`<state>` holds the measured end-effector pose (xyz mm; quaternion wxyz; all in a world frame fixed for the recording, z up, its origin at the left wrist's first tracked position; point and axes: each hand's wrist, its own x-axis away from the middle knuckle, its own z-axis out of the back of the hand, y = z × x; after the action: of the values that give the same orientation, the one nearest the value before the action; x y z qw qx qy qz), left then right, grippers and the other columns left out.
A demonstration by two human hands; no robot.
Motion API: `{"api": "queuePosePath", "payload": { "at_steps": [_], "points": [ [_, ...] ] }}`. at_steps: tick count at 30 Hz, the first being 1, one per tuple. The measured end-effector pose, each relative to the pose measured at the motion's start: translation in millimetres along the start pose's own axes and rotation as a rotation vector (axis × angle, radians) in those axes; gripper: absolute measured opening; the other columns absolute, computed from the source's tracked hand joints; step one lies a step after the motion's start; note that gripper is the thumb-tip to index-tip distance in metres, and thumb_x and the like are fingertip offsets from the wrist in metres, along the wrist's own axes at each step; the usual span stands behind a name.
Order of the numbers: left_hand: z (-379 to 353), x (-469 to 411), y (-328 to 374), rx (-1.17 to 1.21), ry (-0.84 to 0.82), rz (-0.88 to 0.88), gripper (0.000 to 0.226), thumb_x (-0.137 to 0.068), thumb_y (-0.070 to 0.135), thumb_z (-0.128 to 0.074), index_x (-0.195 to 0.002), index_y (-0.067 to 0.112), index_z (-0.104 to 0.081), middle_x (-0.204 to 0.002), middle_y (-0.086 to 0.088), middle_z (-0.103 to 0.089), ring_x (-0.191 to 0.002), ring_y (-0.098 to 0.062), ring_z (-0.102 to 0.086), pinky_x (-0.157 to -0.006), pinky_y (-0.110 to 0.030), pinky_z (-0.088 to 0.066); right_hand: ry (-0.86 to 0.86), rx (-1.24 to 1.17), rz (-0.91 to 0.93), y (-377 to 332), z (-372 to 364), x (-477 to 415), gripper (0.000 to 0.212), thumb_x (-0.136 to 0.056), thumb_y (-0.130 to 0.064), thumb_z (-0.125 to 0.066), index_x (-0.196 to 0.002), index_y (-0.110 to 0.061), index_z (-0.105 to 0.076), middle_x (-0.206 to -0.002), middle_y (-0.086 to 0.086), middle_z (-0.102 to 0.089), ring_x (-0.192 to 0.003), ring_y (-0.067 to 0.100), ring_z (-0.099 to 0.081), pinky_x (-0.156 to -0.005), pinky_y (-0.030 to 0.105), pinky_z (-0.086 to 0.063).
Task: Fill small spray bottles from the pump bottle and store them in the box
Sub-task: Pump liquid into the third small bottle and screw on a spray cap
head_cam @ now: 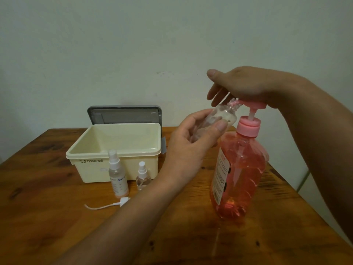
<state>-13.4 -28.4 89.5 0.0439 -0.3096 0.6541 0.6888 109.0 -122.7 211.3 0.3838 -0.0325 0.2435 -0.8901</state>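
A large pump bottle of pink liquid stands upright on the table at right. My right hand lies palm-down on its pink pump head. My left hand holds a small clear uncapped bottle tilted, its neck against the pump's spout. A cream box stands open at the left, with nothing visible inside. In front of it stand a taller spray bottle with some pink liquid at the bottom and a smaller spray bottle.
A loose white spray cap with its tube lies on the wooden table before the spray bottles. The box's grey lid leans against the wall behind it. The table's right edge runs close to the pump bottle.
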Motion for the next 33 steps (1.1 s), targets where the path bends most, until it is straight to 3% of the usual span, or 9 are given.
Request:
{"api": "queuePosePath", "payload": {
  "at_steps": [7, 11, 14, 17, 21, 26, 30, 33],
  "points": [
    [-1, 1, -1, -0.020, 0.003, 0.009, 0.052, -0.081, 0.041, -0.063, -0.129, 0.024, -0.058, -0.116, 0.012, -0.067, -0.106, 0.000, -0.063, -0.082, -0.019, -0.055, -0.006, -0.011, -0.023, 0, -4, 1, 0.060, -0.103, -0.054, -0.023, -0.107, -0.019, -0.072, -0.109, -0.001, -0.070, -0.102, 0.020, -0.064, -0.064, 0.025, -0.045],
    [1, 4, -3, -0.025, -0.037, 0.028, 0.050, -0.085, 0.037, -0.063, -0.133, 0.024, -0.056, -0.120, 0.011, -0.067, -0.109, -0.001, -0.062, -0.090, -0.028, -0.056, -0.046, -0.006, -0.057, 0, -6, 2, 0.057, -0.103, -0.053, -0.026, -0.105, -0.019, -0.073, -0.104, -0.002, -0.069, -0.088, 0.015, -0.065, -0.052, 0.023, -0.045],
    [4, 7, -5, -0.025, -0.069, 0.052, 0.048, -0.087, 0.025, -0.068, -0.133, 0.025, -0.055, -0.120, 0.007, -0.067, -0.109, -0.001, -0.063, -0.087, -0.021, -0.054, -0.067, -0.012, -0.061, -1, -10, -1, 0.057, -0.103, -0.052, -0.028, -0.100, -0.019, -0.074, -0.104, 0.000, -0.070, -0.088, 0.020, -0.067, -0.063, 0.029, -0.051],
    [4, 9, -9, -0.040, -0.067, 0.064, 0.051, -0.086, 0.025, -0.070, -0.135, 0.027, -0.054, -0.125, 0.005, -0.064, -0.113, -0.004, -0.061, -0.087, -0.020, -0.053, -0.074, -0.002, -0.051, 4, -15, -1, 0.055, -0.103, -0.050, -0.030, -0.096, -0.018, -0.075, -0.102, 0.002, -0.071, -0.088, 0.020, -0.068, -0.078, 0.034, -0.052],
    [2, 12, -9, -0.008, -0.046, 0.080, 0.052, -0.085, 0.020, -0.071, -0.135, 0.025, -0.054, -0.121, 0.009, -0.066, -0.108, 0.003, -0.062, -0.079, -0.011, -0.051, -0.069, -0.029, -0.054, 3, -17, 1, 0.055, -0.103, -0.050, -0.030, -0.095, -0.020, -0.075, -0.103, 0.002, -0.072, -0.092, 0.022, -0.068, -0.077, 0.034, -0.052],
    [3, 8, -3, -0.028, -0.011, 0.053, 0.048, -0.082, 0.023, -0.073, -0.127, 0.023, -0.056, -0.113, 0.012, -0.066, -0.101, 0.007, -0.062, -0.074, -0.007, -0.049, -0.059, -0.018, -0.055, -4, -8, 4, 0.056, -0.103, -0.053, -0.028, -0.101, -0.022, -0.074, -0.104, -0.003, -0.070, -0.093, 0.021, -0.065, -0.055, 0.025, -0.046],
    [2, 8, -5, -0.040, -0.003, 0.064, 0.048, -0.083, 0.025, -0.072, -0.129, 0.023, -0.056, -0.117, 0.010, -0.066, -0.104, 0.003, -0.062, -0.073, -0.008, -0.050, -0.064, -0.031, -0.050, 1, -13, 5, 0.055, -0.104, -0.049, -0.030, -0.096, -0.018, -0.075, -0.104, 0.002, -0.071, -0.083, 0.020, -0.067, -0.068, 0.030, -0.049],
    [2, 10, -7, -0.042, 0.004, 0.073, 0.049, -0.083, 0.025, -0.073, -0.129, 0.023, -0.056, -0.118, 0.009, -0.066, -0.105, 0.003, -0.062, -0.075, -0.008, -0.050, -0.054, -0.041, -0.043, 3, -17, 5, 0.057, -0.104, -0.048, -0.029, -0.096, -0.017, -0.076, -0.102, 0.003, -0.071, -0.079, 0.018, -0.066, -0.069, 0.030, -0.046]
  ]
}}
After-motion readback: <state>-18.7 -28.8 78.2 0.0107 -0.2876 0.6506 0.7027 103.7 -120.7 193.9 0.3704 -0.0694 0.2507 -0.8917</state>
